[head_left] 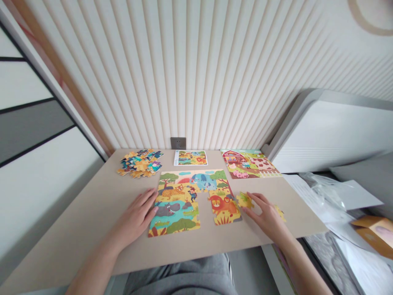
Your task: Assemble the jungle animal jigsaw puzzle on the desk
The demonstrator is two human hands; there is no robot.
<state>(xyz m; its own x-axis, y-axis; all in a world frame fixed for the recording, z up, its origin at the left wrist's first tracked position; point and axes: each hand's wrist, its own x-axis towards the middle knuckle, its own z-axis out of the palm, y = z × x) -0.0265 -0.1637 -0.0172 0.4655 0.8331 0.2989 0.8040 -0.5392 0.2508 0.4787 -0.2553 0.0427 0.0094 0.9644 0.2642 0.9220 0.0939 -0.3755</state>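
A partly joined animal jigsaw puzzle point(176, 209) lies flat on the table, with a gap between its left part and the lion section point(224, 209). My left hand point(138, 215) rests flat at the puzzle's left edge, fingers stretched and touching its border. Just right of the lion section, my right hand point(264, 213) pinches a yellow-green puzzle piece point(245, 200) between thumb and fingers. Another yellow piece point(280, 213) shows partly from behind that hand. At the back of the table lies a small reference picture card point(192, 158) of the same animal scene.
A heap of loose puzzle pieces point(141, 163) sits at the table's back left. A farm puzzle point(248, 164) lies at the back right. Behind the table point(92, 221) is a ribbed wall with a socket point(178, 143). Papers and an orange box point(374, 233) are to the right.
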